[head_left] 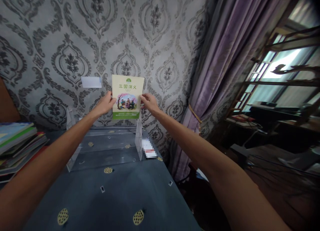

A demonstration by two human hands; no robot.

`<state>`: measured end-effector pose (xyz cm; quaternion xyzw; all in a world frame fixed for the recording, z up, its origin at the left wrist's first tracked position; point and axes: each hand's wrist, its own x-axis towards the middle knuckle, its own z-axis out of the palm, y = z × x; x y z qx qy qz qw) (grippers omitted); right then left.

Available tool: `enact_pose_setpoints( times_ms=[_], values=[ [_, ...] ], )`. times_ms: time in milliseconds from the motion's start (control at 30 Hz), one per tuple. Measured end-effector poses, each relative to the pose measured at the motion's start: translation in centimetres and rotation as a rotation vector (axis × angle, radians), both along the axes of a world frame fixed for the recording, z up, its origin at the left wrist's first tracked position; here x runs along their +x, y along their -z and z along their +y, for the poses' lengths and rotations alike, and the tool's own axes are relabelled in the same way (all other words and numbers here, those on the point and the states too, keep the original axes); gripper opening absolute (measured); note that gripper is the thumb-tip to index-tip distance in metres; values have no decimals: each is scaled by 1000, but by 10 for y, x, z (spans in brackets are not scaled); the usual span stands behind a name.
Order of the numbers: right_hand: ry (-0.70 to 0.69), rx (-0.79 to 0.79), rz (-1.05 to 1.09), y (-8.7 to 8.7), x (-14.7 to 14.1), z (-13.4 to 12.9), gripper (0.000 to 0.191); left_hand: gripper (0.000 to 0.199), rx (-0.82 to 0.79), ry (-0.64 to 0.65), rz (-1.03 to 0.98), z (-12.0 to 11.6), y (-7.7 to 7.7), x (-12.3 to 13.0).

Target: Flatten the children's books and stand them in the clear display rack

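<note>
A cream book with a green lower band and a picture of seated figures is held upright, its cover facing me. My left hand pinches its left edge, and my right hand grips the right edge. Below and behind the book, a clear stepped rack with transparent side panels stands on the dark blue patterned cloth. The book is above the rack's right part and hides some of its back.
Stacked books lie at the left. A pixelated white and red item sits right of the rack. Patterned wall behind; purple curtain and wooden shelving on the right. A pale rectangle shows against the wall.
</note>
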<state>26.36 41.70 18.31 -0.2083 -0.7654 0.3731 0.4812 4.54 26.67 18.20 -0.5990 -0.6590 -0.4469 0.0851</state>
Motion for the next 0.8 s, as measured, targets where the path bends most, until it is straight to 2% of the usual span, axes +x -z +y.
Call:
enact_pose_setpoints(
  times_ms=[100,233,300,367,433,500,600,667,733,800],
  values=[
    [35,9,-8,2,3,-4,19,42,-45,-69,84,-8,-3,4],
    [111,37,20,7,13,-13,22,53,-10,-108,111,-27,-2,12],
    [150,56,45,12,20,-22,24,56,44,-143,130,-42,6,17],
    [193,110,70,22,30,-38,25,54,112,-178,173,-62,21,22],
    [240,228,82,40,40,-62,24,49,160,-187,243,-85,43,27],
    [177,292,8,66,50,-93,25,45,164,-173,318,-110,70,30],
    [-161,220,-266,114,64,-146,27,42,113,-174,392,-148,110,23],
    [-335,178,-415,144,72,-178,27,41,70,-218,416,-174,132,10],
    [-397,108,-536,169,78,-205,29,41,21,-296,421,-200,144,-8],
    [-396,45,-572,188,81,-226,30,41,-57,-423,419,-225,147,-29]
  ],
)
